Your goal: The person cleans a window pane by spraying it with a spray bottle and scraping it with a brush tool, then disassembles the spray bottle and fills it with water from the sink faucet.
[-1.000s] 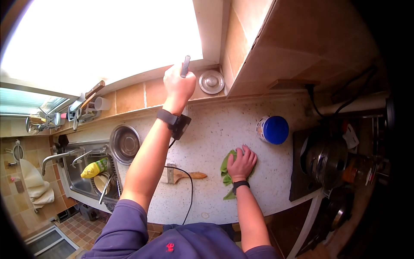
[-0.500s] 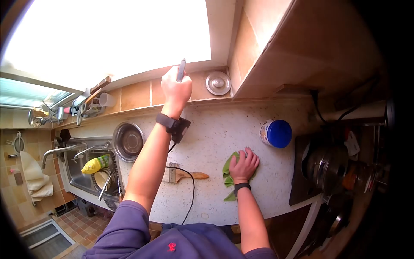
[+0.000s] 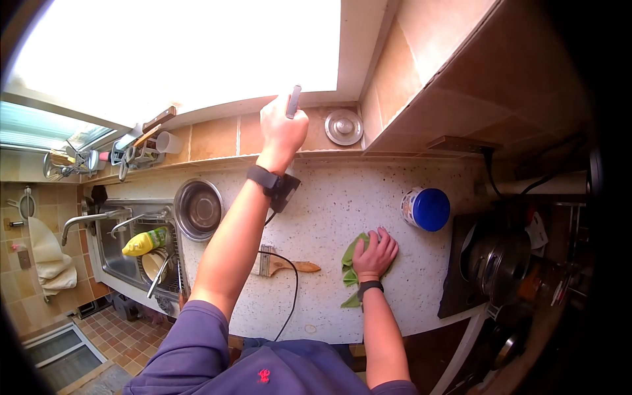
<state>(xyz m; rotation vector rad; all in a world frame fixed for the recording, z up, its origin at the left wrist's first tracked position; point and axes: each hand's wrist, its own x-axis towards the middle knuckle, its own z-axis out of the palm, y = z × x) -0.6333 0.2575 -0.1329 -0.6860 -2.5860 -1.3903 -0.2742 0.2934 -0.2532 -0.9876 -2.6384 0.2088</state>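
My left hand (image 3: 283,130) is closed around a slim grey handle (image 3: 293,103) in front of the bright window. What the handle belongs to is hidden by the fist. A black strap with a small box and cable sits on that wrist. Lower right, my right hand (image 3: 376,255) lies on a crumpled green cloth (image 3: 350,280) on the speckled counter (image 3: 342,217), fingers spread and slightly bent. Between my arms lies a flat paintbrush (image 3: 289,266) with a wooden handle, touching neither hand. The black cable crosses over it.
A blue-lidded tub (image 3: 426,209) stands right of my right hand, before a dark stove (image 3: 454,283) with a pot (image 3: 500,266). A metal bowl (image 3: 199,209) sits beside the sink (image 3: 113,253), which holds a yellow bottle (image 3: 143,241). A lid (image 3: 343,127) rests on the sill.
The whole view has shifted slightly to the right. My left hand keeps its hold on the grey handle near the window, and my right hand stays on the green cloth.
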